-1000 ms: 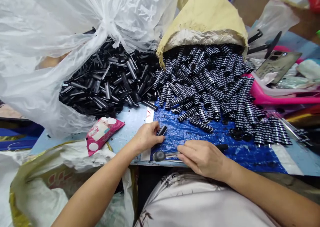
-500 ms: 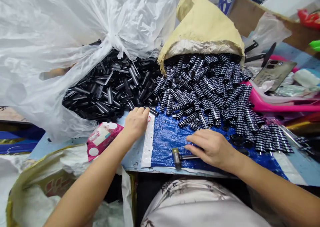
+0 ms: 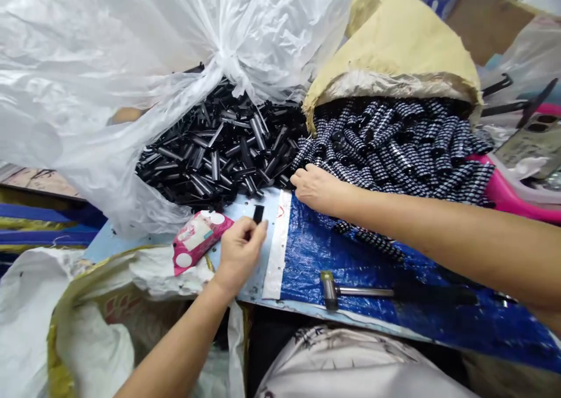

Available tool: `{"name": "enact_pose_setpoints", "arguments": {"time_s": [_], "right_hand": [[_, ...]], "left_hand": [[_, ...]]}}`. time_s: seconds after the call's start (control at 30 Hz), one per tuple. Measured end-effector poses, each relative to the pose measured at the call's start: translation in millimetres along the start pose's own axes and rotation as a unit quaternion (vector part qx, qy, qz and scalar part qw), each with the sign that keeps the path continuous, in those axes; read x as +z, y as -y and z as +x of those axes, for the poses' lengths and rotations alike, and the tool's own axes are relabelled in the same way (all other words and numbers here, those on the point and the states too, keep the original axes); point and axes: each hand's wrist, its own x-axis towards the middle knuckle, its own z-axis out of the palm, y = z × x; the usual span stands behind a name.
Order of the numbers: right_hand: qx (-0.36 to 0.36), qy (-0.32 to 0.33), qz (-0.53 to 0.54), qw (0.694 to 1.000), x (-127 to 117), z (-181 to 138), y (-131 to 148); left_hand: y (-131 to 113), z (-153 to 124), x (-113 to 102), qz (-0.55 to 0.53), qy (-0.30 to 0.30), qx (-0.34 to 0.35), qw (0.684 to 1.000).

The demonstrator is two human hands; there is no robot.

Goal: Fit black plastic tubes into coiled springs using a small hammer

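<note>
My left hand [image 3: 242, 247] is closed on a black plastic tube [image 3: 258, 213], whose end sticks up from the fingers in front of the pile of black tubes [image 3: 205, 158]. My right hand [image 3: 314, 189] reaches across to where that pile meets the heap of black-and-white patterned cylinders [image 3: 394, 146]. Its fingers are curled together, and what they grip is hidden. Below the right forearm a small mallet [image 3: 330, 293] lies on the blue sheet [image 3: 302, 258], its handle pointing right.
A clear plastic bag [image 3: 144, 30] surrounds the black tubes, and a yellow sack [image 3: 403, 35] opens over the patterned cylinders. A pink packet [image 3: 199, 240] lies near my left wrist. An open woven sack [image 3: 65, 304] stands at lower left. A pink tray [image 3: 517, 193] is at right.
My left hand has drawn back from the pile with a black tube. My right hand has left the mallet and crossed to the far left edge of the patterned heap. The view has shifted left.
</note>
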Motion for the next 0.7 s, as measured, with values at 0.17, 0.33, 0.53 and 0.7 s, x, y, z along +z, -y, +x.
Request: {"name": "enact_pose_setpoints", "arguments": {"time_s": [0.17,0.33,0.53,0.7], "right_hand": [[-0.059,-0.003,0.034,0.998,-7,-4,-14],[0.052,-0.083,0.316,0.944,-28,-56,12],[0.306,-0.058,0.727,0.612,-22,-133,76],[0.457,-0.095,0.801,0.374,-38,-136,110]], "left_hand": [[-18,-36,-18,-0.375,-0.152,-0.266,0.875],[-60,-80,8,-0.522,0.008,-0.302,0.797],[-72,-98,51,-0.532,0.096,-0.305,0.784],[-73,-83,51,-0.510,0.077,-0.289,0.807]]}}
